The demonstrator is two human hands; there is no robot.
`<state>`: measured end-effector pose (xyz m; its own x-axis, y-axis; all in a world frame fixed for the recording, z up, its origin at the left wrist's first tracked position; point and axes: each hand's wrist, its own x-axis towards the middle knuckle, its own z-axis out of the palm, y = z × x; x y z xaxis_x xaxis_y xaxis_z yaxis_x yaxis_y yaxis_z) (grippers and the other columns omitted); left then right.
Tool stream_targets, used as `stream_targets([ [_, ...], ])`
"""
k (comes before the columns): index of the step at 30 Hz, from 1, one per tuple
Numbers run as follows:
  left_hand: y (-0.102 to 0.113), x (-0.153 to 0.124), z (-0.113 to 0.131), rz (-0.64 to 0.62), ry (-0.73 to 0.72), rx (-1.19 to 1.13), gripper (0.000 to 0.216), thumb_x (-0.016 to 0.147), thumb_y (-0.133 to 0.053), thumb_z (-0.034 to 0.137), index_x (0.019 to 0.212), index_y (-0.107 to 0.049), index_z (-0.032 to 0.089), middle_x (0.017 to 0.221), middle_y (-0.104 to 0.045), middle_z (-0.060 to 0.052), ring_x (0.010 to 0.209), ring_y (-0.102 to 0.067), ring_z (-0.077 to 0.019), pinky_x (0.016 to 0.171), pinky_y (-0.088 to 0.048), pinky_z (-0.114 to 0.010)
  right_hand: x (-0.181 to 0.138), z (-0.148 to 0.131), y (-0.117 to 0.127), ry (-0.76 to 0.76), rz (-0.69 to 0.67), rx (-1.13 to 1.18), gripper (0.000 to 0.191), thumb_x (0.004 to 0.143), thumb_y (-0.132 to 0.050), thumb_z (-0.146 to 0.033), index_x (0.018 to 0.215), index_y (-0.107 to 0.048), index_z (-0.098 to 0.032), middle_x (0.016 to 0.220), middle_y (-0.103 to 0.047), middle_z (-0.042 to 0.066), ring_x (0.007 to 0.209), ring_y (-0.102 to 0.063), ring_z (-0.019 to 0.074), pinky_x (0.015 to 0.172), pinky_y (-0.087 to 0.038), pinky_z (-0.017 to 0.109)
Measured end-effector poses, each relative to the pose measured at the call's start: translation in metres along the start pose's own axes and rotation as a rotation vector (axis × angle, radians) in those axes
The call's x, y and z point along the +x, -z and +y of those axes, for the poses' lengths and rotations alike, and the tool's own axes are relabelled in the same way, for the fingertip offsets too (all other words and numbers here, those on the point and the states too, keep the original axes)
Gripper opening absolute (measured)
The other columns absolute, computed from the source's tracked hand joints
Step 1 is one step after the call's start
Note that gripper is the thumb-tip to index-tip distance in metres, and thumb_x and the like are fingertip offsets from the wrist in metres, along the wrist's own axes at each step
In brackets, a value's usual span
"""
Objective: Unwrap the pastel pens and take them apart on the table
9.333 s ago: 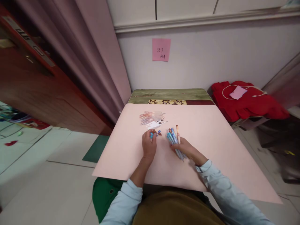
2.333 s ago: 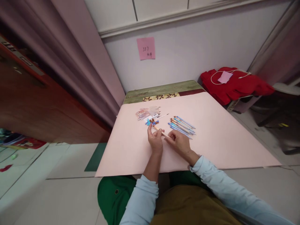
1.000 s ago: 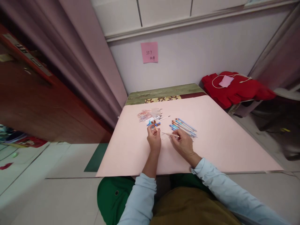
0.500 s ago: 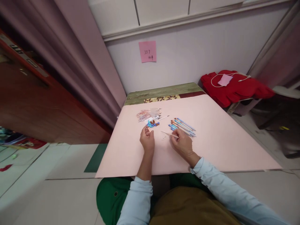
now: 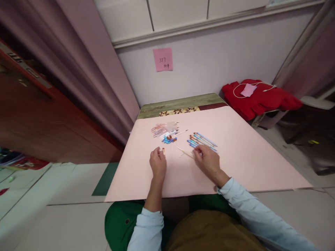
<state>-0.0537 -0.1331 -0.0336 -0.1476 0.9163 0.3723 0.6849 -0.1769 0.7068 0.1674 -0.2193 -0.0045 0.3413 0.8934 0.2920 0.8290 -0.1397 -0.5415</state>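
My left hand (image 5: 157, 164) is closed near the middle of the sheet. At its fingertips is a short orange-brown and pale pen part (image 5: 163, 151), standing nearly upright. My right hand (image 5: 208, 162) pinches the end of a slender whitish pen barrel (image 5: 184, 152), which points left. Some small, thin marks or bits by that barrel are too faint to name. Beyond my left hand lies a heap of small blue and brown pen pieces (image 5: 169, 139). Several blue and orange pens (image 5: 202, 140) lie in a row just past my right hand.
Behind the small pieces are pinkish clear tubes (image 5: 159, 130) and white pen refills (image 5: 173, 132) with dark tips. A pale pink sheet (image 5: 246, 164) covers most of the table. Red cloth (image 5: 261, 99) with a white cable sits at the right, and a pink note (image 5: 163, 59) hangs on the wall.
My left hand has drawn back from the heap of small pieces, toward me and slightly left, with the short pen part. My right hand has shifted slightly right, its fingers nearer the barrel's end.
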Motion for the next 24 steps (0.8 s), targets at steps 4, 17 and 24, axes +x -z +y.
stream_targets([
  [4,-0.002,-0.002,-0.009,0.155,0.064,-0.134,0.030,0.089,-0.046,0.029,0.109,-0.066,0.016,0.109,-0.067,-0.012,0.100,-0.063,-0.0225,0.094,-0.047,-0.037,0.006,0.013,0.019,-0.062,-0.138,-0.242,0.019,0.089,-0.055,-0.039,0.091,-0.063,-0.023,0.091,-0.066,0.002,0.075,-0.059,0.0171,0.057,-0.028,0.028],
  [17,-0.004,-0.014,0.004,0.190,0.146,-0.360,0.028,0.084,-0.056,0.034,0.103,-0.068,0.017,0.097,-0.070,-0.009,0.084,-0.065,-0.0195,0.081,-0.051,-0.034,0.016,0.013,0.031,-0.033,-0.171,-0.410,0.024,0.095,-0.048,-0.038,0.102,-0.064,-0.022,0.100,-0.064,0.006,0.079,-0.061,0.0183,0.057,-0.030,0.028],
  [24,-0.020,-0.030,0.027,0.138,0.111,-0.518,0.025,0.082,-0.062,0.034,0.099,-0.070,0.018,0.096,-0.069,-0.010,0.086,-0.065,-0.0198,0.075,-0.052,-0.031,0.020,0.023,0.029,0.080,-0.148,-0.458,0.024,0.096,-0.047,-0.030,0.087,-0.067,-0.020,0.091,-0.065,0.008,0.085,-0.058,0.0207,0.064,-0.029,0.032],
])
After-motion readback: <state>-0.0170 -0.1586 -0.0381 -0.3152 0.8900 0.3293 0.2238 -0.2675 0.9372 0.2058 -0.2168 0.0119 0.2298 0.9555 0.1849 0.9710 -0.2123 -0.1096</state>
